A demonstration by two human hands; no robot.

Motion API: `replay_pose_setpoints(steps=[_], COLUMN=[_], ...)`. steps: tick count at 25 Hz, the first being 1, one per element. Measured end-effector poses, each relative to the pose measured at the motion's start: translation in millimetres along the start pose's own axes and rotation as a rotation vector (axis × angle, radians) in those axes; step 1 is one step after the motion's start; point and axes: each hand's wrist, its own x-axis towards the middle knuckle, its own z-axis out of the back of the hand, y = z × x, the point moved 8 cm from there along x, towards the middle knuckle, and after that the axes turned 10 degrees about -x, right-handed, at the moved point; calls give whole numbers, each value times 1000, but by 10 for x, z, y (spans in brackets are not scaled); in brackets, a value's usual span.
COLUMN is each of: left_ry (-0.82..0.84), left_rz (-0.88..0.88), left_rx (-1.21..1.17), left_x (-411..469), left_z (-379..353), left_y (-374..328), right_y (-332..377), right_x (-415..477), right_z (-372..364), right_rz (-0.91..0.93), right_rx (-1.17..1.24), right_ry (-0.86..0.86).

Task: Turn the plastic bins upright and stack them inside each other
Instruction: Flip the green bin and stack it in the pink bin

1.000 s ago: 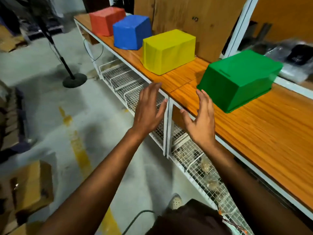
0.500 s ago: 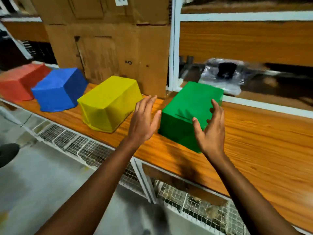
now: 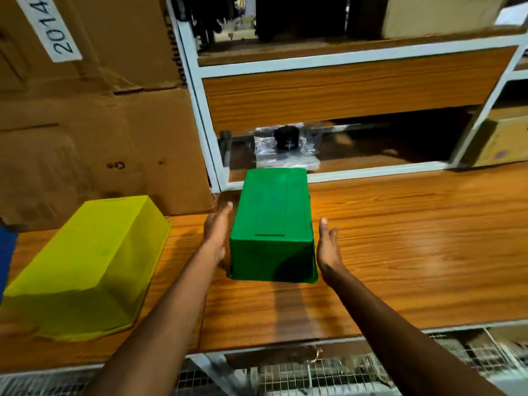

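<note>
A green plastic bin (image 3: 271, 221) lies upside down on the wooden shelf (image 3: 400, 252), its flat bottom facing up. My left hand (image 3: 217, 232) is flat along its left wall, fingers straight. My right hand (image 3: 327, 247) is held open just off its right wall, with a small gap. To the left, a yellow bin (image 3: 91, 264) also lies upside down. A sliver of a blue bin (image 3: 5, 258) shows at the left edge.
Large cardboard boxes (image 3: 94, 124) stand behind the yellow bin. A white metal frame (image 3: 205, 138) borders a recess holding a plastic-wrapped black item (image 3: 287, 147). Wire mesh baskets (image 3: 314, 375) sit under the shelf's front edge.
The view has swung to face the green bin straight on. Both hands have dropped from above the near end to either side of the bin.
</note>
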Motion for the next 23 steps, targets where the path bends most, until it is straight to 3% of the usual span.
replay_pose_setpoints(steps=[2, 5, 8, 12, 15, 18, 21, 23], left_ry=[175, 226, 263, 255, 172, 30, -219, -121], left_rz=[195, 277, 361, 513, 546, 407, -19, -253], left_rx=[-13, 55, -30, -275, -388, -285, -67, -159], left_x=[-9, 183, 32, -95, -162, -86, -9, -61], left_z=[-182, -144, -127, -87, -29, 172, 464, 350], left_y=[268, 545, 510, 699, 869, 957, 459, -103], right_y=[-68, -354, 354, 1335, 1478, 1472, 1375, 1357], right_x=[-15, 340, -99, -460, -442, -359, -275, -345], right_z=[-184, -335, 2, 101, -26, -53, -123, -255], right_rz=[-51, -77, -27, 383, 346, 222, 178, 221], right_rx=[116, 149, -188, -873, -1058, -836, -548, -534], right_ry=[40, 67, -29, -219, -205, -125, -101, -108])
